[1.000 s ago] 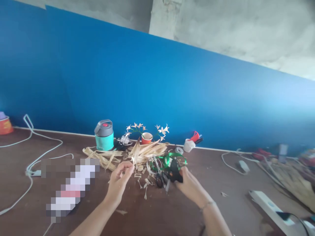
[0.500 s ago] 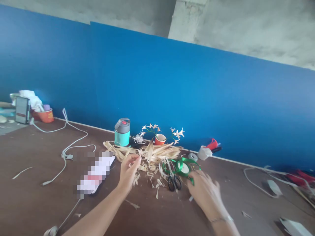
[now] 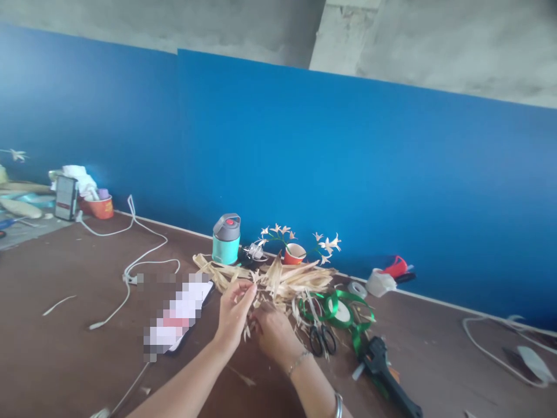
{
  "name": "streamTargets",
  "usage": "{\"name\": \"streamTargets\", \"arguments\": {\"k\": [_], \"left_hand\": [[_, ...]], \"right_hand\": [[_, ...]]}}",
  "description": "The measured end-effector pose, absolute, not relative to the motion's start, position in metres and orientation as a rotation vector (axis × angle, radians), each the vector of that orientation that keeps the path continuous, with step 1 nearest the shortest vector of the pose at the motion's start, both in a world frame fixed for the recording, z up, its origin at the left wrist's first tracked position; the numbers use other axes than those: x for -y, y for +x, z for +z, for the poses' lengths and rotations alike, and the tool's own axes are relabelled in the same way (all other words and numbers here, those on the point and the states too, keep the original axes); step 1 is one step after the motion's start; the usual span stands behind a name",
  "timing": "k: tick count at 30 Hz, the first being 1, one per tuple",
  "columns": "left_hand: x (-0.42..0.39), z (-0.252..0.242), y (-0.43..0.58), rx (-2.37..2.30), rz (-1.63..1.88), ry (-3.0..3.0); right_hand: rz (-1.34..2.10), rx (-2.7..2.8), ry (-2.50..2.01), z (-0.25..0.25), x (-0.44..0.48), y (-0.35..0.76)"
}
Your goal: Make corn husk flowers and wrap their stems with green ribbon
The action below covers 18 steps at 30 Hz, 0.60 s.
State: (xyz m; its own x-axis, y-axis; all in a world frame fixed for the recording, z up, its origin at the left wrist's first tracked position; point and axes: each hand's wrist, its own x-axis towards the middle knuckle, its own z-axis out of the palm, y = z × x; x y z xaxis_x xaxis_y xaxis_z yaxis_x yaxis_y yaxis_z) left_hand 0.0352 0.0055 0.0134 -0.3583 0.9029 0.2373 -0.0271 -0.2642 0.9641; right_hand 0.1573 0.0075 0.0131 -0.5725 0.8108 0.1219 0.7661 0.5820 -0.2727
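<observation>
Flower [image 3: 255,276] sits pinched in the left hand's fingertips above the desk [image 3: 93,270]; the right hand [image 3: 275,334] curls just beside, its hold hidden. Two-handed fingerwork seems underway; next calls for a steady left pinch.

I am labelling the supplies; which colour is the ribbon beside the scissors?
Green; the ribbon shows best in the head view.
</observation>
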Motion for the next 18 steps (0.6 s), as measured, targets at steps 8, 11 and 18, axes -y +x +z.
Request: {"name": "streamTargets", "arguments": {"k": [8, 11, 18], "left_hand": [[-0.004, 0.01, 0.037, -1.301, 1.696, 1.171], [-0.004, 0.01, 0.037, -1.286, 1.688, 1.179], [-0.003, 0.013, 0.037, -1.308, 1.683, 1.121]], "right_hand": [[0.265, 2.545, -1.27, 0.012, -0.007, 0.158], [0.291, 2.549, -1.252, 0.009, -0.007, 0.157], [0.396, 2.604, -1.488, 0.025, -0.005, 0.162]]}}
